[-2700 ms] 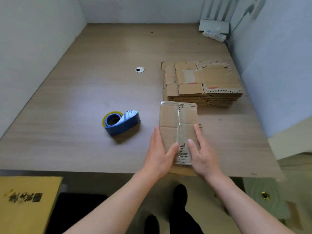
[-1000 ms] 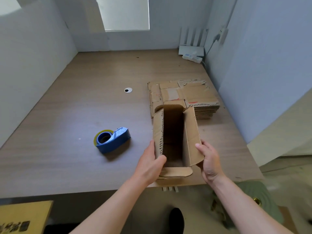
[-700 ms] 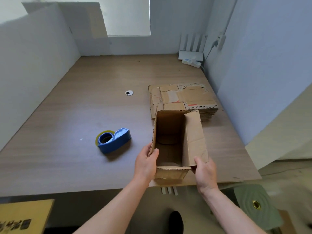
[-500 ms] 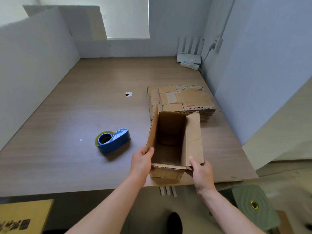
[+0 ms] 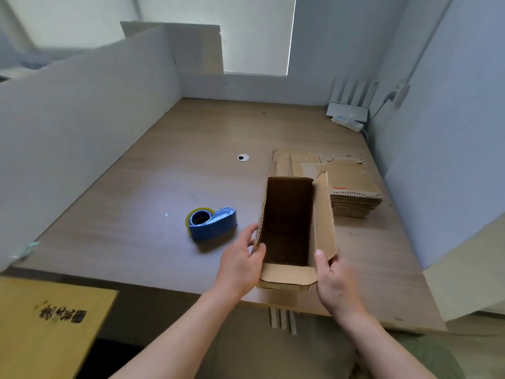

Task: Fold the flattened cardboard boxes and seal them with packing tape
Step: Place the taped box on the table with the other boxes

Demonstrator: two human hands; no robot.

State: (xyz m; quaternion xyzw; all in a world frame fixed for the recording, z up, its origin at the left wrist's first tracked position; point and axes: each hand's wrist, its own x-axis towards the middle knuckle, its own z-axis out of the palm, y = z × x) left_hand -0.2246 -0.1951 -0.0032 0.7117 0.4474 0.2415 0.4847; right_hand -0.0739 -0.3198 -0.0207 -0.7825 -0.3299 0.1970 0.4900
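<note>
left hand (image 5: 240, 265): thumb-and-fingers pinch grip | right hand (image 5: 334, 284): thumb-and-fingers pinch grip

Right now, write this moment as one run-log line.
box upright, top open | left hand grips its left flap | right hand grips its right flap | tape dispenser on table

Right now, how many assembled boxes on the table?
1: the open cardboard box up front, gripped by the left hand and right hand. The stack of flattened boxes behind it, partly hidden, shows none erected.

wooden table (image 5: 136, 214) | tape dispenser (image 5: 211, 224) | open box (image 5: 324, 222) | flattened box stack (image 5: 352, 184) | power strip (image 5: 347, 122)
</note>
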